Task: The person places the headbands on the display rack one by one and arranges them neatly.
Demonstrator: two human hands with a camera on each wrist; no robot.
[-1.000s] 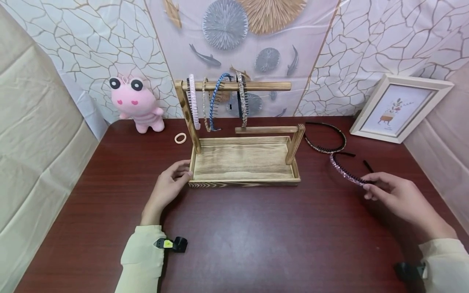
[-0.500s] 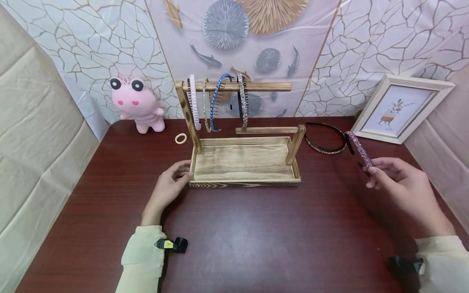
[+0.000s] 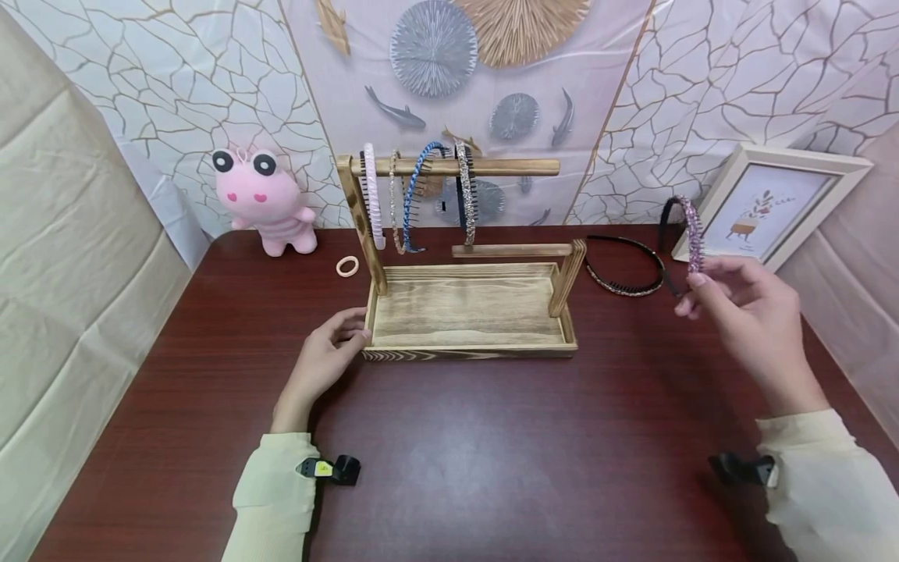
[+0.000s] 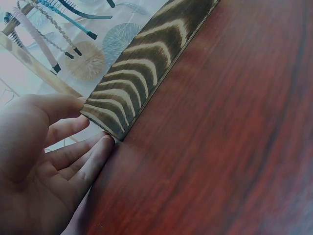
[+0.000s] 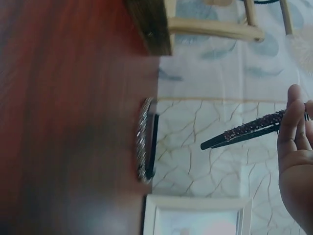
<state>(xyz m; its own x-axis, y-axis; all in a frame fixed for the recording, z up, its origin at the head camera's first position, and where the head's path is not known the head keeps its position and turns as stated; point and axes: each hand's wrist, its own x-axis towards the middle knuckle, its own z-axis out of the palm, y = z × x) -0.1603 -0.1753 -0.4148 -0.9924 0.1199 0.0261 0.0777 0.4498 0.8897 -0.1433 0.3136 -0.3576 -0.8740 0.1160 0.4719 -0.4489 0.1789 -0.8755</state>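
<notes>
In the head view, my left hand [image 3: 325,355] holds the left end of a wooden headband stand [image 3: 467,353]. The left wrist view shows the thumb at the top of the stand's striped tray corner [image 4: 127,88] and fingers [image 4: 100,152] low against it. At right, my right hand [image 3: 755,316] pinches a glittery purple headband [image 3: 695,242], raised in front of a picture frame. One black end of this headband [image 5: 249,129] points away from the fingers in the right wrist view. Pale pink [image 3: 372,195], beaded gold [image 3: 395,203], blue [image 3: 414,187] and silver [image 3: 465,195] headbands hang on the upper bar.
A black glittery headband [image 3: 628,291] lies right of the stand, near its lower bar [image 3: 513,250]. The white picture frame [image 3: 733,168] leans at the back right. A pink plush toy [image 3: 260,195] and a small pale ring [image 3: 347,266] are at the back left.
My right hand has lifted the purple headband off the table, moving up and toward the back, and turned it more upright. The left hand and the stand have stayed put.
</notes>
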